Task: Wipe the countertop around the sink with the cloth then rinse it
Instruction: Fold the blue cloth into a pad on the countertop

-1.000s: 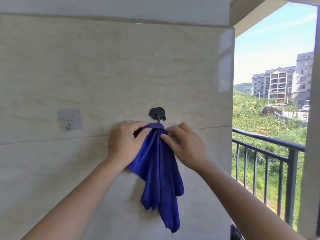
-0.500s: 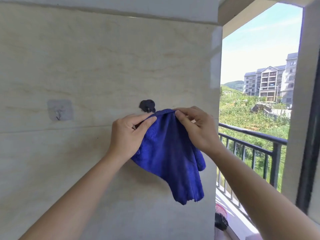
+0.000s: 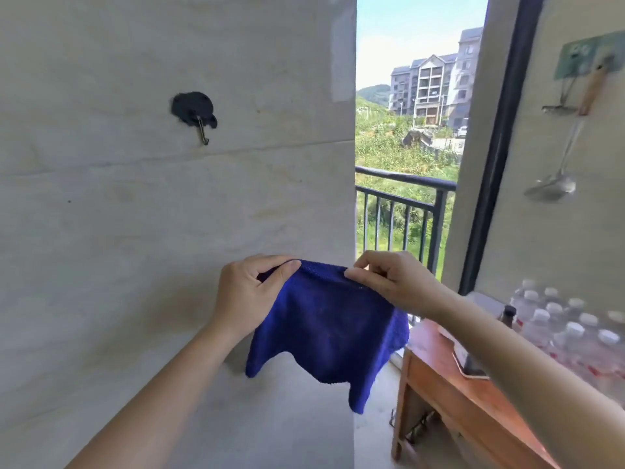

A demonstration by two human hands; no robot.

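Ahead — pale tiled wall (image 3: 101, 231), blue cloth (image 3: 324, 330)

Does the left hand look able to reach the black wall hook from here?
Probably yes: the black hook hangs bare above the left hand, nothing between, though that hand is pinching the blue cloth.

Sticking to the tiled wall (image 3: 101, 231): black hook (image 3: 192, 108). Hanging at right: ladle (image 3: 551, 189). Standing packed on the wooden table (image 3: 449, 384): water bottles (image 3: 575, 333). Crossing the opening: railing (image 3: 406, 179). Rising beyond: apartment building (image 3: 436, 86).
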